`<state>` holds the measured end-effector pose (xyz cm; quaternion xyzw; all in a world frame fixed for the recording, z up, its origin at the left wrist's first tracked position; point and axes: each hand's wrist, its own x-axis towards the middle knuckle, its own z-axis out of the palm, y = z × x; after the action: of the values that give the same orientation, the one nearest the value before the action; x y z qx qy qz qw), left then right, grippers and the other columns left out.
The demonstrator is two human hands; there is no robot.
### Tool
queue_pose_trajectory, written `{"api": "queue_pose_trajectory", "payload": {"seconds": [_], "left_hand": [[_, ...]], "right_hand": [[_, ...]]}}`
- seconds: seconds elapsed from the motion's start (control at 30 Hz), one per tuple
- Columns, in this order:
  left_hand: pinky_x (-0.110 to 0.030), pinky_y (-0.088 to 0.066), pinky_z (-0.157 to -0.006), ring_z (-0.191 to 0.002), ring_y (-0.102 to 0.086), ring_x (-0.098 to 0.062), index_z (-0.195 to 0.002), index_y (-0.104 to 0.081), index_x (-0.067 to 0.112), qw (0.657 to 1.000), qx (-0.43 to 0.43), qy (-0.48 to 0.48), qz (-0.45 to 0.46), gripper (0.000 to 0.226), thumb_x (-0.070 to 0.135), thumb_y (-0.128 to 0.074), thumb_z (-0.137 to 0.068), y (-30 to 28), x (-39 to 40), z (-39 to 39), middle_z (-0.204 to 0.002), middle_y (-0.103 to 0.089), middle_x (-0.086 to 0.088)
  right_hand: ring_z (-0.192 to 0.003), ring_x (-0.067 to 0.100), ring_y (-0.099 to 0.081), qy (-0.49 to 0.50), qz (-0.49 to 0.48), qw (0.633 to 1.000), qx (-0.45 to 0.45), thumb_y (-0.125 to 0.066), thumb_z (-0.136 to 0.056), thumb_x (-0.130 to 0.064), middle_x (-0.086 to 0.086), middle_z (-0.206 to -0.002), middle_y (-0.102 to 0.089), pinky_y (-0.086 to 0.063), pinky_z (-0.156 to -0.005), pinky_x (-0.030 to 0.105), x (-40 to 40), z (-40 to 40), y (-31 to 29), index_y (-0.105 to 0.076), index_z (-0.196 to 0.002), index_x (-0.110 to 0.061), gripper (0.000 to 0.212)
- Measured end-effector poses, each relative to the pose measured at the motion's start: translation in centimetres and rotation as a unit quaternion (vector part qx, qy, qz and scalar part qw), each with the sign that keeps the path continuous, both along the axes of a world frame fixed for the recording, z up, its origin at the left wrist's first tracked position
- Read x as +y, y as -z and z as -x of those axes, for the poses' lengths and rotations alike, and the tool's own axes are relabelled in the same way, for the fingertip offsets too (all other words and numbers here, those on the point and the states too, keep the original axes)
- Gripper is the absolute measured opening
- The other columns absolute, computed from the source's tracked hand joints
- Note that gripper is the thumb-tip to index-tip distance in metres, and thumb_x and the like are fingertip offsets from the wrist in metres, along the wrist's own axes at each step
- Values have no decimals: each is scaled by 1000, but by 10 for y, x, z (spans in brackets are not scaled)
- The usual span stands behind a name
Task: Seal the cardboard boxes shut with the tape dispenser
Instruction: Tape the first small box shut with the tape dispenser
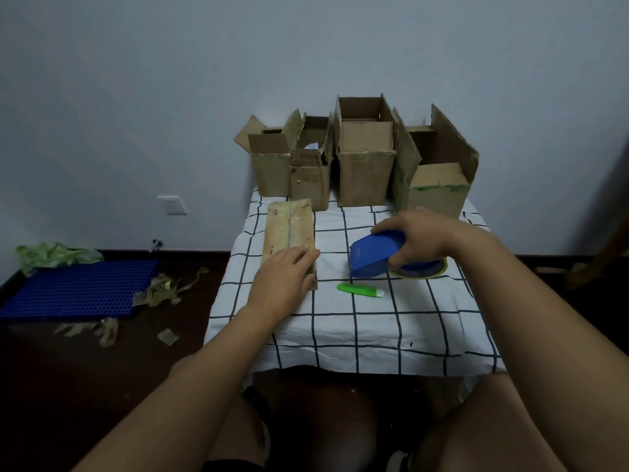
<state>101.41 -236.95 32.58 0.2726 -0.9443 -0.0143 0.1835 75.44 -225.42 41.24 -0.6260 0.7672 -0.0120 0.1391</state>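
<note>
Two hands are working at frame centre: the left hand (284, 279) lying flat on the sealed box (289, 233), the right hand (420, 236) gripping the tape dispenser (377, 255); steady pressure should keep tape straight.

A plain home room: bare painted wall (306, 46) with a socket (172, 205), dark floor (85, 369), cloth-covered low table (357, 335).

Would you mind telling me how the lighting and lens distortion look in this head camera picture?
Head view: dim, flat, bluish light with soft shadows and no glare; wide-angle lens stretches the forearms at the bottom edge; the left hand on the flat taped cardboard box and the right hand gripping the blue tape dispenser look slightly soft.
</note>
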Motion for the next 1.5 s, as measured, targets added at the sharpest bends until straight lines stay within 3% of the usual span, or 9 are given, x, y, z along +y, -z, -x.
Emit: {"api": "queue_pose_trajectory", "payload": {"seconds": [0.2, 0.33, 0.53, 0.7, 0.87, 1.07, 1.2, 1.33, 1.5], "left_hand": [[-42, -48, -85, -129, -40, -31, -144, -41, 29, 997, -50, -47, 30, 57, 18, -62, -92, 0, -2, 0, -146, -40, -8], [-40, -49, -80, -130, -36, -28, -145, -39, 32, 997, -24, -73, -7, 48, 23, -50, -100, -5, -11, -12, -147, -37, -6], [-43, -54, -81, -127, -39, -31, -140, -38, 37, 996, 14, -69, -46, 69, 18, -73, -84, -5, -24, -46, -148, -30, -8], [-44, -56, -82, -120, -50, -34, -132, -49, 29, 990, 80, -85, -74, 50, 17, -68, -88, -1, -35, -61, -149, -31, -12], [-43, -55, -78, -112, -57, -34, -126, -56, 19, 989, 104, -95, -45, 31, 19, -55, -94, 0, -37, -66, -154, -33, -6], [-38, -52, -78, -111, -55, -30, -138, -46, 36, 992, -5, -115, -42, 73, 3, -72, -78, -2, -39, -71, -159, -20, 1], [-35, -47, -77, -115, -53, -30, -137, -43, 42, 992, -28, -109, -59, 62, 13, -62, -86, -9, -37, -69, -159, -16, 0], [-38, -52, -78, -115, -54, -34, -141, -31, 53, 995, -62, -74, -33, 77, 10, -65, -86, -15, -35, -64, -158, -14, -5], [-44, -53, -87, -123, -50, -32, -135, -35, 53, 993, -76, -76, -52, 54, 27, -60, -95, -20, -33, -56, -159, -15, -1]], "right_hand": [[-107, 21, -47, 1, 2, 1000, -19, -73, -78, -47, -6, -116, -46, -48, -90, 41, 2, -6, 7, -44, -145, -42, 74], [-107, 21, -50, -14, 22, 999, -42, -73, -80, -45, -3, -125, -51, -48, -92, 42, -1, -14, 1, -44, -146, -40, 73], [-108, 17, -48, -48, 63, 993, -86, -74, -82, -43, -8, -125, -48, -41, -89, 37, -19, -41, -13, -44, -147, -38, 72], [-113, 18, -49, -58, 76, 989, -117, -74, -81, -44, -7, -133, -51, -39, -88, 34, -36, -61, -9, -46, -145, -38, 71], [-108, 15, -48, -70, 67, 988, -117, -74, -81, -44, -7, -132, -53, -35, -85, 32, -52, -74, 1, -47, -145, -36, 70], [-105, 15, -48, -73, 59, 989, -118, -75, -80, -45, -12, -119, -48, -35, -84, 31, -60, -80, 7, -47, -145, -36, 71], [-106, 14, -47, -66, 56, 989, -122, -75, -80, -45, -13, -120, -47, -35, -85, 31, -59, -76, 9, -48, -145, -37, 70], [-108, 15, -47, -54, 51, 988, -136, -75, -80, -44, -14, -122, -47, -37, -86, 32, -55, -72, 14, -47, -145, -38, 71], [-108, 16, -48, -49, 36, 989, -134, -75, -80, -45, -13, -124, -48, -37, -86, 32, -50, -67, 15, -46, -146, -40, 72]]}}
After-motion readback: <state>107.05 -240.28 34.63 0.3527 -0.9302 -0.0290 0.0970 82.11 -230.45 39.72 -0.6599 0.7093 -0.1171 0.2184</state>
